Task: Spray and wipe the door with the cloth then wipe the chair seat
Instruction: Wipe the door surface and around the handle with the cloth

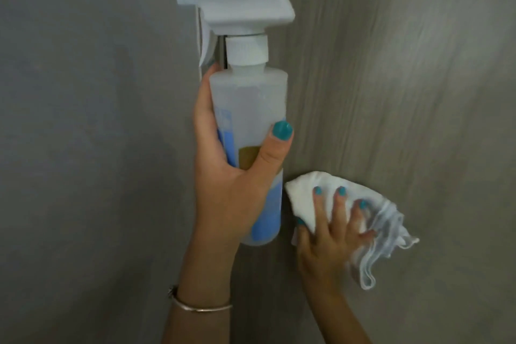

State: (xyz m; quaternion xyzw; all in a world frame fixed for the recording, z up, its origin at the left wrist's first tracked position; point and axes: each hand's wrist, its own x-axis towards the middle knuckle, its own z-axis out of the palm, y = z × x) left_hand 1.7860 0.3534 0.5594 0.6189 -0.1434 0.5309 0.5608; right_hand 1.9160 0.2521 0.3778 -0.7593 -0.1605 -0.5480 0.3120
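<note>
My right hand point(332, 232) presses the white cloth point(349, 204) flat on the door point(418, 92) — fingers spread, door right under them. My left hand point(223, 176) wraps the upright spray bottle point(248, 109) just beside it — I can't see the chair.

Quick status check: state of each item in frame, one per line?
Translucent spray bottle with white trigger head: upright, held off the door, nozzle pointing left.
Left hand: grip round the bottle body, no finger visibly on the trigger.
White crumpled cloth: bunched, pressed against the door.
Right hand: fingers spread, pressing the cloth.
Grey wood-grain door: wetness not discernible.
Thin metal bracelet: on left wrist.
</note>
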